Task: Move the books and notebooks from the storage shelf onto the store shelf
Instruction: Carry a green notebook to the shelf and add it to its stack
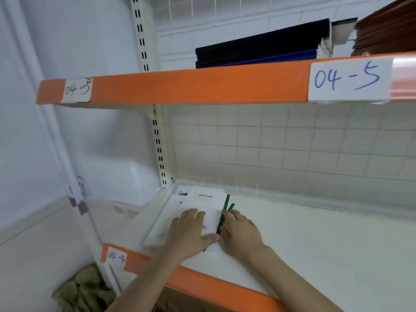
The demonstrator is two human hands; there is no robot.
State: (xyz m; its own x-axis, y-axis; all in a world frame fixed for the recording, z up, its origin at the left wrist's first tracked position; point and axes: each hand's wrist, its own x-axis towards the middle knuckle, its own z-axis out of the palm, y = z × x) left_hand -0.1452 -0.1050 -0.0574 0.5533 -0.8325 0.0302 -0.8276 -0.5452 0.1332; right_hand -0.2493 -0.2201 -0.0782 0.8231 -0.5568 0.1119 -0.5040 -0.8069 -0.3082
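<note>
Across the whole view stands a white shelf unit [158,143] with orange front edges and a wire grid back panel [292,145]. The upper shelf [180,86] runs left to right at the top and carries two handwritten paper labels reading "04-5", a small one [77,90] at its left end and a large one [349,78] at the right. On that upper shelf lies a dark blue stack of notebooks [261,50], and to its right, at the far right corner, a reddish-brown stack [387,30], with some pale pages showing between the two. The lower shelf [315,244] is a broad white surface with an orange lip, tagged "04-4" on a label [116,257] at its near left corner. At the left end of this lower shelf, up against the upright post, sits a white pile of books [193,206] lying flat, with dark green edges [224,212] showing along its right side. The left hand [189,230] rests palm down on top of the pile, fingers spread and nearly straight, pressing rather than clasping. The right hand [239,230] lies just beside it against the pile's right side, fingers extended along the green edges; whether any finger curls under them cannot be told. Below the shelf at the near left, something olive and crumpled [83,289] lies low down.
</note>
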